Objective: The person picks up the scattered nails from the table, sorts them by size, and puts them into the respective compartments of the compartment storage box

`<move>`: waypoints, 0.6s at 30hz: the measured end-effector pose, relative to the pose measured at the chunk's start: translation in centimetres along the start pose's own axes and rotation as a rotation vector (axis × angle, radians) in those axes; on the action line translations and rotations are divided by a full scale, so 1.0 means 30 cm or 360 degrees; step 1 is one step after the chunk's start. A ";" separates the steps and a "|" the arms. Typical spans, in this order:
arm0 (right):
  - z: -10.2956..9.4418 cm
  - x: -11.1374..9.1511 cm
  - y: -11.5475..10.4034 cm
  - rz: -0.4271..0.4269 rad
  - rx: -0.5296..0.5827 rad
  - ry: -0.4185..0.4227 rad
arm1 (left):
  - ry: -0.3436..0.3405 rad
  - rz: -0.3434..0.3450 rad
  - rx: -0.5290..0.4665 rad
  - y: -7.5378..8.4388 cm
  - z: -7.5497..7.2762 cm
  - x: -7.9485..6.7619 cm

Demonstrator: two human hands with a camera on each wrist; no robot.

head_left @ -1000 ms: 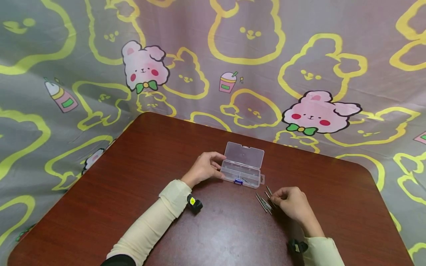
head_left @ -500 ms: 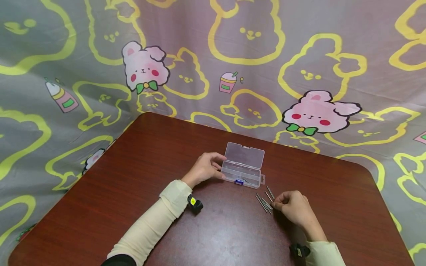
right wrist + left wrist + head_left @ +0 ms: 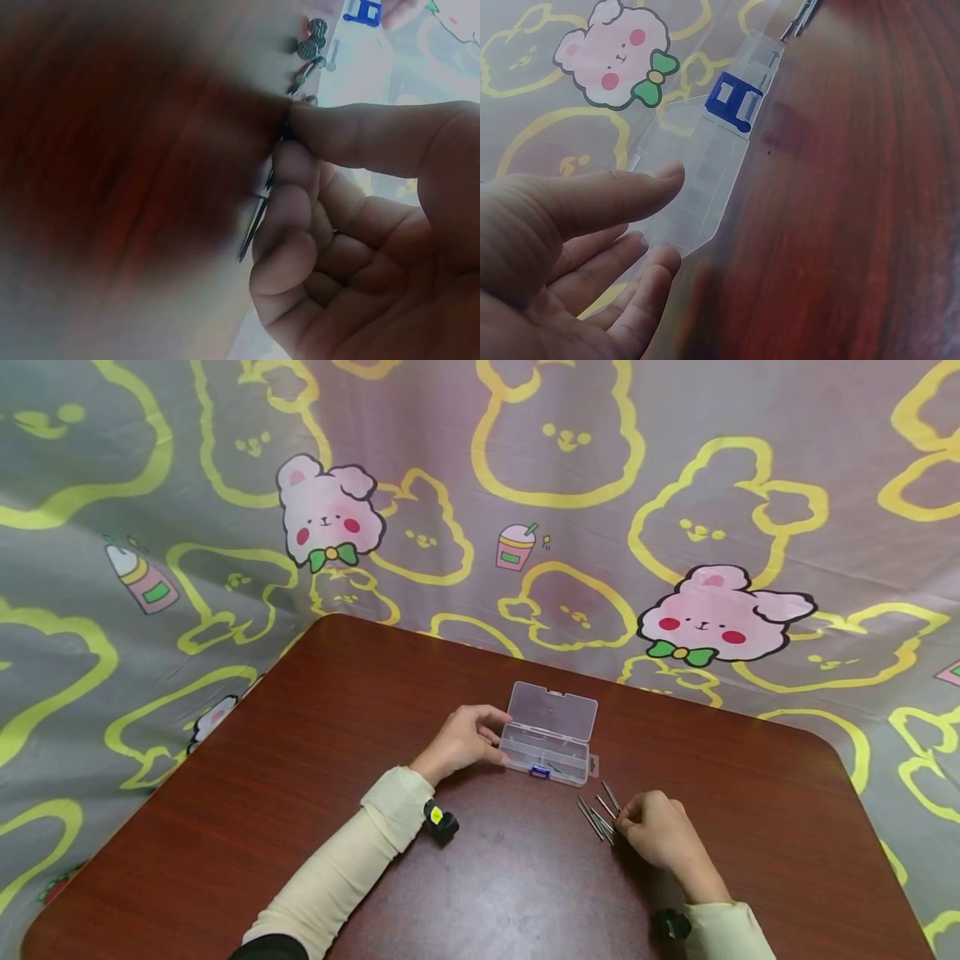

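A clear plastic compartment box (image 3: pixel 536 742) with a blue latch (image 3: pixel 540 772) stands on the table, its lid (image 3: pixel 553 710) raised. My left hand (image 3: pixel 463 735) holds the box's left end, thumb at the front corner and fingers behind. In the left wrist view, the thumb and fingertips (image 3: pixel 658 274) sit at that end. Inside, a thin metal piece (image 3: pixel 557 769) lies in the right front compartment. My right hand (image 3: pixel 660 831) pinches a nail (image 3: pixel 253 236) between thumb and forefinger, mostly hidden by the fingers. Beside it lie several nails (image 3: pixel 589 818); their round heads (image 3: pixel 307 49) show in the right wrist view.
The brown wooden table (image 3: pixel 360 710) has rounded corners. A grey patterned cloth (image 3: pixel 450 460) hangs behind and along its sides. A hang tab (image 3: pixel 593 766) juts from the box's right end, near the loose nails.
The right hand has shifted slightly down and right and stays at the near ends of the nails. The left hand and box have hardly moved.
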State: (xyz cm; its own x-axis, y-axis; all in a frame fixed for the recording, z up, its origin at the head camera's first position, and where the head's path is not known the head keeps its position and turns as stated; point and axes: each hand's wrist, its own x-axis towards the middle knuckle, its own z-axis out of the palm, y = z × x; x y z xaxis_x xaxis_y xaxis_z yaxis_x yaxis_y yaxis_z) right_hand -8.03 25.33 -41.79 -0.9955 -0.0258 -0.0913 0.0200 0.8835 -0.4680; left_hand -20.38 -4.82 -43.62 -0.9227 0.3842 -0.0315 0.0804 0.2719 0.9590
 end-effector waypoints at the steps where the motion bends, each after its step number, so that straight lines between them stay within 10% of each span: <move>1: 0.001 -0.001 -0.003 -0.0003 -0.0020 -0.0010 | 0.0001 -0.0002 0.0002 0.000 0.000 0.000; 18: 0.020 -0.013 -0.023 -0.0204 -0.0253 0.0009 | 0.0015 -0.0004 0.0019 0.001 0.002 -0.006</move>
State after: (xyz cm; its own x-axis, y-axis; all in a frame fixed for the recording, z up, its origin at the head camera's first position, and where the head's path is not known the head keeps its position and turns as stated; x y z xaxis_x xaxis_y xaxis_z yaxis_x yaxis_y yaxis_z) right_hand -7.60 24.45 -41.97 -0.9894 -0.1408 -0.0346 -0.1216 0.9358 -0.3308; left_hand -20.20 -4.82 -43.59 -0.9264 0.3753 -0.0311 0.0826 0.2831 0.9555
